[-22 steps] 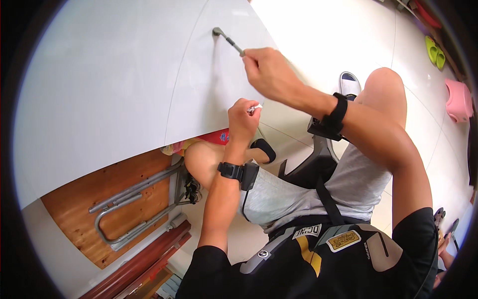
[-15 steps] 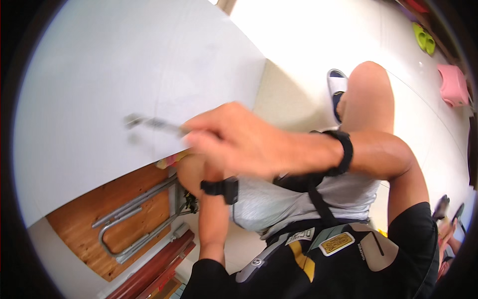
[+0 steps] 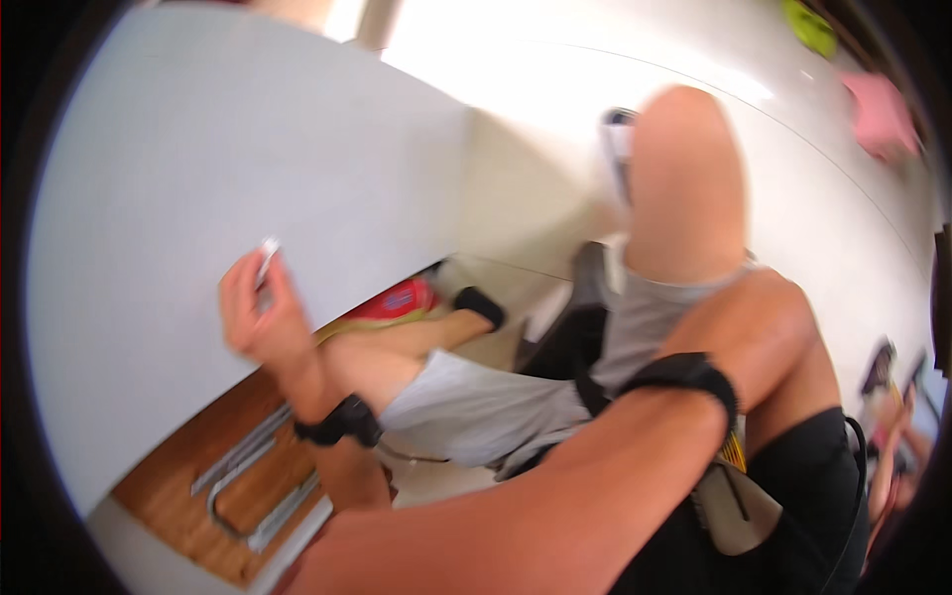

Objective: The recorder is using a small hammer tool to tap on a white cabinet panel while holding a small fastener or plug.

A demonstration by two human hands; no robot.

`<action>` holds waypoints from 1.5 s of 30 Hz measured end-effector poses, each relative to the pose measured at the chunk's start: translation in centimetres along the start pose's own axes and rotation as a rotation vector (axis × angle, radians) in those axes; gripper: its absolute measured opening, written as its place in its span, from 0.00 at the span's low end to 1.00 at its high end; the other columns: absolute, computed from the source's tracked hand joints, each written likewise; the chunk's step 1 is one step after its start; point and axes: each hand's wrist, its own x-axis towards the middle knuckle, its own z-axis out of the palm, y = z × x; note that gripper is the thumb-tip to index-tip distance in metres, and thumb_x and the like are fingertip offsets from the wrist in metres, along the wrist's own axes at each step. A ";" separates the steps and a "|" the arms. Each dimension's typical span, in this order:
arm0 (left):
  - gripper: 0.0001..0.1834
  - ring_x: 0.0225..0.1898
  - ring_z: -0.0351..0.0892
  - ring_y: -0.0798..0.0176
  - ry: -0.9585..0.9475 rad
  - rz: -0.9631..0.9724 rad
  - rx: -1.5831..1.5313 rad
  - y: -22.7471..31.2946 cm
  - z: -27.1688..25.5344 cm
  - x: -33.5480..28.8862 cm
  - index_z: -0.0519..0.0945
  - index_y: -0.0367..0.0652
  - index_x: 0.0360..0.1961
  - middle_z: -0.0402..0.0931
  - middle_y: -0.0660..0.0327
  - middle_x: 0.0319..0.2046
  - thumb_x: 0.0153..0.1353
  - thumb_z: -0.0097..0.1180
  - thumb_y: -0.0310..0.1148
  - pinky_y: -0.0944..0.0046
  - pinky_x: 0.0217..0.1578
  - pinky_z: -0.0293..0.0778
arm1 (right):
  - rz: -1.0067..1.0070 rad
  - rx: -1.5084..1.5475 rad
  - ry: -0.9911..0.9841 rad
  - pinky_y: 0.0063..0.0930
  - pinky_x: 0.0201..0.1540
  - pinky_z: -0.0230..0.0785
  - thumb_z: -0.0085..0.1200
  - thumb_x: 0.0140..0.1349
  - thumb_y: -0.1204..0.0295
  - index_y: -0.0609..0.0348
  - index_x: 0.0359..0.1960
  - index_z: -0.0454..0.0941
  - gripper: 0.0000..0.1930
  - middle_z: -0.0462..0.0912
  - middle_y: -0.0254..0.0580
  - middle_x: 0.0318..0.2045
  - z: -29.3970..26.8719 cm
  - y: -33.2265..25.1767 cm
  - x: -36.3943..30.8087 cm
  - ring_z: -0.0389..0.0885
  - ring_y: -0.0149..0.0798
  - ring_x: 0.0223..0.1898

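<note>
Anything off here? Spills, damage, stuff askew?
No spill or damage shows, though blur hides fine detail. One oddity: the right arm looms far larger than the left arm, apparently close to the camera, its fingers out of view.

The tabletop [image 3: 327,159] looks smooth, the panel [image 3: 178,526] wooden, the bent tubing [image 3: 285,513] grey metal. The floor [image 3: 813,258] is glossy; the shorts [image 3: 496,407] are matt cloth.

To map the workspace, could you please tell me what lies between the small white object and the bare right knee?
From the left hand rightward, the head view shows smooth white tabletop, shadowed pale floor tiles, then a blurred, dark-edged slipper.
</note>
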 end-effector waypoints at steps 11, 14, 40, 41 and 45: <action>0.11 0.33 0.84 0.59 0.222 0.245 0.203 1.6 -7.7 8.4 0.87 0.37 0.37 0.85 0.57 0.37 0.53 0.67 0.14 0.64 0.32 0.81 | 0.250 -0.869 0.823 0.35 0.24 0.59 0.47 0.73 0.71 0.68 0.42 0.82 0.13 0.69 0.40 0.15 -10.2 9.6 1.7 0.68 0.32 0.18; 0.09 0.35 0.83 0.54 -0.002 0.327 0.273 0.7 -7.4 7.0 0.85 0.35 0.37 0.83 0.54 0.36 0.53 0.65 0.15 0.62 0.36 0.80 | 0.051 -1.081 0.786 0.40 0.24 0.61 0.50 0.70 0.75 0.65 0.43 0.81 0.08 0.71 0.51 0.16 -11.1 12.1 3.7 0.71 0.48 0.16; 0.05 0.34 0.78 0.45 -0.077 0.510 0.407 2.5 -10.5 13.4 0.79 0.36 0.33 0.76 0.52 0.31 0.57 0.59 0.16 0.52 0.35 0.75 | 0.076 -1.230 0.830 0.54 0.27 0.70 0.52 0.68 0.71 0.60 0.33 0.77 0.07 0.78 0.53 0.17 -12.0 13.9 2.7 0.78 0.61 0.21; 0.06 0.34 0.78 0.44 0.017 0.473 0.341 3.4 -10.8 14.9 0.80 0.37 0.34 0.78 0.51 0.32 0.56 0.58 0.15 0.53 0.35 0.75 | 0.093 -1.212 0.836 0.54 0.27 0.71 0.52 0.67 0.71 0.60 0.31 0.77 0.08 0.78 0.53 0.17 -12.1 13.5 2.8 0.78 0.61 0.22; 0.03 0.36 0.78 0.45 -0.111 0.565 0.415 1.7 -8.8 12.6 0.79 0.35 0.31 0.76 0.51 0.32 0.56 0.60 0.17 0.52 0.36 0.75 | 0.087 -1.174 0.861 0.53 0.29 0.72 0.52 0.67 0.70 0.61 0.30 0.79 0.09 0.79 0.54 0.18 -11.4 13.1 2.9 0.79 0.61 0.22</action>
